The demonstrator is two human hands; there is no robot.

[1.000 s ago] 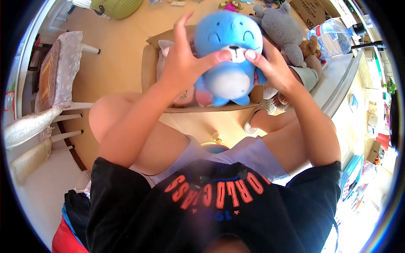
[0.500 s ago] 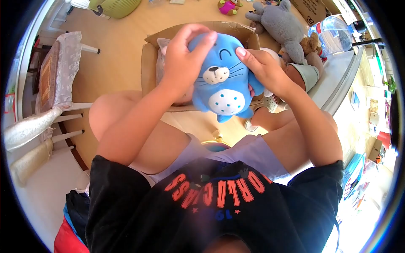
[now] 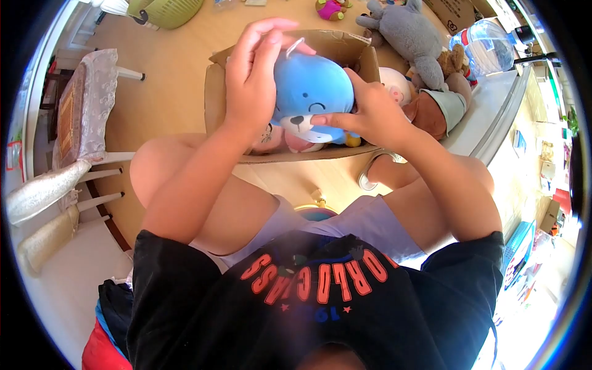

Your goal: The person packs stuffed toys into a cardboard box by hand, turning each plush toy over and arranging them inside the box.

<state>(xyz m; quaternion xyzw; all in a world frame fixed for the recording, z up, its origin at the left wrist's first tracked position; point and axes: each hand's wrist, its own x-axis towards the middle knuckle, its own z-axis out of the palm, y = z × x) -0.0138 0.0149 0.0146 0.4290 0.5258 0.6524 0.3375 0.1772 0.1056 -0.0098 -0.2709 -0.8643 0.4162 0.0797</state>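
A blue plush toy [image 3: 314, 83] with a smiling eye, a white muzzle and a white loop on its head is partly lowered into an open cardboard box [image 3: 216, 117]. My right hand [image 3: 376, 114] grips its right side, thumb across the muzzle. Along the toy's left side rests my left hand [image 3: 253, 80], fingers stretched out and apart. Under the blue toy, pinkish plush toys [image 3: 302, 144] show in the box, mostly hidden. A small yellow piece [image 3: 353, 140] peeks out near my right wrist.
Right of the box lie a white-and-pink plush [image 3: 396, 86], a grey plush [image 3: 410, 37] and a large clear water bottle [image 3: 487, 48]. A small plush in pink [image 3: 333, 8] and a green basket [image 3: 166, 11] are farther off. A lace-covered chair [image 3: 86, 111] stands left.
The blue plush toy has tipped and gone down into the box, its belly now mostly hidden. My left hand has loosened to flat fingers; my right thumb has moved onto the muzzle.
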